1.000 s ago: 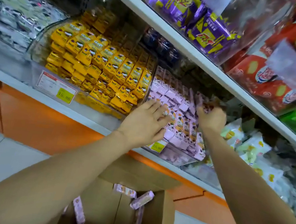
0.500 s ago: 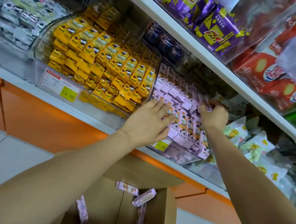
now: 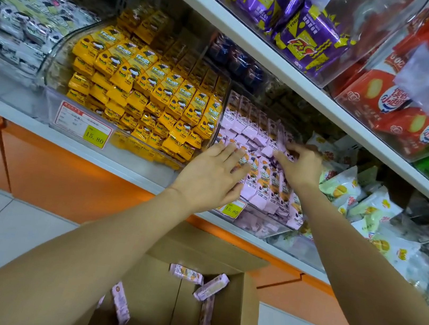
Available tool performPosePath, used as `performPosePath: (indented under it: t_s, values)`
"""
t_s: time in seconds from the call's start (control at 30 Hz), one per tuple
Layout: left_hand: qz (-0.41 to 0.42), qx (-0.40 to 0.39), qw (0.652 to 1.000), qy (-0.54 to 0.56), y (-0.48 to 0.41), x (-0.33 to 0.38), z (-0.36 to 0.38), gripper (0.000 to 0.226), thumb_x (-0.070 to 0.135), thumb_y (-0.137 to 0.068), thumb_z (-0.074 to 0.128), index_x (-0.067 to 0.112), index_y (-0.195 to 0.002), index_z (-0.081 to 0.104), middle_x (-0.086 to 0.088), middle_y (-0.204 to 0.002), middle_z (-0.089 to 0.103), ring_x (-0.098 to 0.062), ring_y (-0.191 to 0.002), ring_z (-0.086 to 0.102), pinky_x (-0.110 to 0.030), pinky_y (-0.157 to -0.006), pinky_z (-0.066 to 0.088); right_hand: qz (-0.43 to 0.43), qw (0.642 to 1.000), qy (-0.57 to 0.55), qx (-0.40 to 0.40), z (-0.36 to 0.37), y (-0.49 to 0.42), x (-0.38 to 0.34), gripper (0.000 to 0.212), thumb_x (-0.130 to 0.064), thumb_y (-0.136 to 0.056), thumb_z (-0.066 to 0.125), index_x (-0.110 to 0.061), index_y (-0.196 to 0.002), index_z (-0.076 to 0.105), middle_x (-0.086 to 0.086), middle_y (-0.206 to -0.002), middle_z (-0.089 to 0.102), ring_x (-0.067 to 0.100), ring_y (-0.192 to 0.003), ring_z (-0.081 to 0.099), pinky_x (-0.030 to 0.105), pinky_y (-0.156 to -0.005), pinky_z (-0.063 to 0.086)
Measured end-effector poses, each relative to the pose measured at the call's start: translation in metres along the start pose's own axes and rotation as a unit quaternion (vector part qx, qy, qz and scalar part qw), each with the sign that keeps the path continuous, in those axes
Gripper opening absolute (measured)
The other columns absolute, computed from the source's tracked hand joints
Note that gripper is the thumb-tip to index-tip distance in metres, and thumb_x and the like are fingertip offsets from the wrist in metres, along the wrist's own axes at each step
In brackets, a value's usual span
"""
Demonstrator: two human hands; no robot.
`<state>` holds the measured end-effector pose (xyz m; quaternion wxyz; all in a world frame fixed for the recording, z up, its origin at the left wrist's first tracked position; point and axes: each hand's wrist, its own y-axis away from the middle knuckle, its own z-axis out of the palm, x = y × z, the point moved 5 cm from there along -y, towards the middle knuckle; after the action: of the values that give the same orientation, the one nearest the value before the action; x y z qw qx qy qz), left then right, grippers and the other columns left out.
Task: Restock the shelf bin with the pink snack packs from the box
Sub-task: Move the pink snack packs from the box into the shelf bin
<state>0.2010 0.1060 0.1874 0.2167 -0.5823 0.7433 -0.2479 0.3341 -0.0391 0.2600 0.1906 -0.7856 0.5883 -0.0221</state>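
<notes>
Both arms reach up and forward to the shelf. Left hand [image 3: 211,173] lies palm down, fingers straight and slightly spread, released, pressing flat on the front row of pink snack packs [image 3: 256,132]. Right hand [image 3: 300,167] sits just right of it, wrist bent, fingers curved leftward onto the packs; can't tell if they pinch one or only touch.

The packs fill the clear shelf bin [image 3: 263,218], standing in tight rows, too many to count. Box [image 3: 242,319], open brown cardboard, is on the floor below between the arms. Five loose packs [image 3: 211,287] plainly show inside it, scattered, with a blurred pink strip at the bottom edge.

Writing: two yellow price tags, both "15.80", one tag [image 3: 232,209] on the pink bin front, partly behind the left hand, and the other price tag [image 3: 94,136] on the neighbouring bin of yellow packs [image 3: 148,91]. Purple packs [image 3: 310,37] on the upper shelf read "3+2". Red packs [image 3: 400,101] carry print not legible here.
</notes>
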Motion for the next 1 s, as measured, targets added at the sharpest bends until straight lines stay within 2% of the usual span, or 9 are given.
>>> performPosePath:
  t_s: [0.17,0.3,0.47,0.57,0.63,0.73,0.8,0.9,1.0]
  values:
    - [0.001,-0.001,1.0,-0.004,0.0,0.0,0.0,0.051,0.038,-0.095,0.032,0.014,-0.13,0.06,-0.019,-0.131,0.059,-0.035,-0.123,0.054,-0.043,-0.105,0.04,0.002,0.998,-0.025,0.052,-0.001,0.0,-0.002,0.032,-0.036,-0.082,0.073,-0.01,-0.1,0.074,0.007,-0.102,0.073,0.023,-0.089,0.067,0.033,-0.078,0.053]
    - [0.002,-0.003,1.0,-0.01,0.0,0.0,0.0,0.05,0.038,-0.095,0.033,0.014,-0.13,0.06,-0.018,-0.131,0.059,-0.034,-0.123,0.054,-0.044,-0.105,0.04,0.074,0.996,-0.022,0.045,-0.001,0.003,0.002,0.038,-0.042,-0.08,0.074,-0.008,-0.096,0.073,0.01,-0.091,0.072,0.027,-0.085,0.067,0.031,-0.069,0.049]
    - [0.0,-0.009,1.0,-0.021,0.001,0.0,-0.001,0.052,0.039,-0.096,0.029,0.017,-0.132,0.058,-0.017,-0.134,0.058,-0.033,-0.126,0.052,-0.043,-0.107,0.038,0.045,0.998,-0.033,0.021,-0.003,0.008,-0.006,0.022,-0.019,-0.086,0.071,-0.001,-0.072,0.072,0.014,-0.077,0.072,0.026,-0.071,0.066,0.028,-0.06,0.044]
    - [0.001,-0.013,1.0,-0.028,0.001,0.0,-0.001,0.053,0.04,-0.096,0.028,0.018,-0.133,0.058,-0.016,-0.134,0.058,-0.032,-0.126,0.052,-0.043,-0.107,0.038,0.064,0.991,-0.089,0.079,-0.008,0.008,-0.005,0.019,-0.009,-0.084,0.063,0.003,-0.071,0.07,0.017,-0.075,0.071,0.031,-0.067,0.063,0.037,-0.062,0.052]
    - [0.002,-0.015,0.999,-0.032,0.001,0.0,-0.001,0.054,0.041,-0.096,0.027,0.018,-0.134,0.057,-0.015,-0.135,0.057,-0.032,-0.127,0.052,-0.043,-0.107,0.038,0.072,0.982,-0.115,0.132,-0.016,0.008,-0.004,0.014,-0.01,-0.082,0.06,-0.004,-0.074,0.07,0.011,-0.076,0.07,0.022,-0.064,0.059,0.03,-0.061,0.046]
    - [0.002,-0.019,0.999,-0.034,0.002,0.001,0.0,0.055,0.041,-0.097,0.025,0.019,-0.137,0.054,-0.015,-0.137,0.055,-0.032,-0.129,0.049,-0.043,-0.107,0.036,0.026,0.981,-0.107,0.16,-0.026,0.009,-0.003,0.009,-0.011,-0.083,0.061,-0.009,-0.082,0.069,0.004,-0.081,0.069,0.018,-0.069,0.059,0.026,-0.065,0.043]
    - [0.0,-0.021,0.999,-0.036,0.002,0.001,-0.001,0.056,0.042,-0.097,0.023,0.019,-0.139,0.051,-0.014,-0.139,0.053,-0.032,-0.131,0.047,-0.043,-0.108,0.035,-0.028,0.989,-0.082,0.122,-0.022,0.015,-0.001,0.007,-0.008,-0.084,0.063,-0.012,-0.079,0.066,0.0,-0.079,0.066,0.015,-0.07,0.057,0.027,-0.065,0.044]
    - [-0.002,-0.02,0.999,-0.039,0.002,0.001,-0.001,0.056,0.042,-0.097,0.022,0.019,-0.139,0.051,-0.015,-0.139,0.054,-0.032,-0.13,0.048,-0.044,-0.108,0.036,-0.084,0.992,-0.04,0.089,-0.013,0.025,0.002,0.011,-0.005,-0.084,0.065,-0.01,-0.074,0.061,0.001,-0.086,0.062,0.011,-0.074,0.052,0.02,-0.063,0.035]
    - [-0.002,-0.019,0.999,-0.029,0.001,0.0,0.0,0.053,0.04,-0.096,0.027,0.017,-0.134,0.057,-0.017,-0.136,0.056,-0.033,-0.127,0.051,-0.043,-0.106,0.037,-0.114,0.99,-0.012,0.079,-0.009,0.022,-0.004,0.013,-0.001,-0.081,0.062,-0.007,-0.072,0.056,0.005,-0.088,0.062,0.016,-0.075,0.053,0.026,-0.062,0.035]
